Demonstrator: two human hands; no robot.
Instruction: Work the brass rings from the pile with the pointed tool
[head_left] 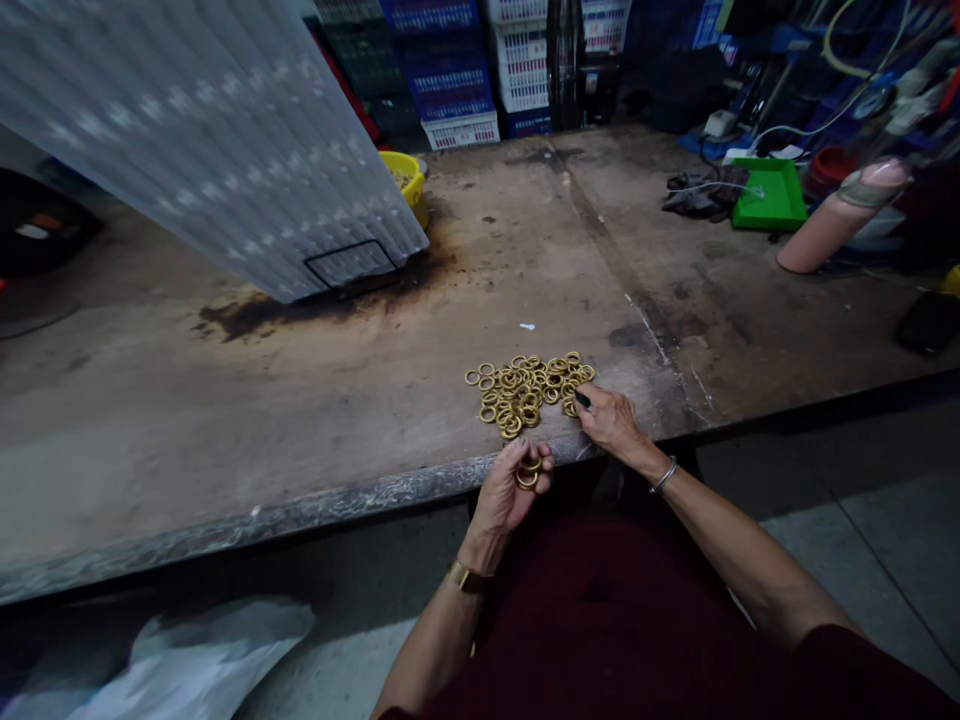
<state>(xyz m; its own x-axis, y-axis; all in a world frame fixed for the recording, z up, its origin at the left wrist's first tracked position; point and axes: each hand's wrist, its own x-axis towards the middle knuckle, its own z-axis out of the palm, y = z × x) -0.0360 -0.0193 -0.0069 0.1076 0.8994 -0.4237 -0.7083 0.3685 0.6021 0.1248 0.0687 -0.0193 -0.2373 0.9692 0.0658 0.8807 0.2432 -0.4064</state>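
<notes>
A loose pile of brass rings [517, 392] lies near the table's front edge. My left hand [502, 492], palm up just in front of the pile, has its fingers curled around a couple of brass rings [527, 480]. My right hand [613, 422] reaches into the pile's right side with fingers drawn together. A small black piece [582, 399] shows at its fingertips; its kind is unclear, and the fingertips partly hide what they touch.
The worn wooden table [360, 400] has a stack of translucent ribbed sheets [247, 150] standing at the left. Behind it is a yellow tub [409, 185]. At the right are a green tray [772, 195] and a pinkish cylinder [832, 225]. Plastic crates [450, 80] stand beyond.
</notes>
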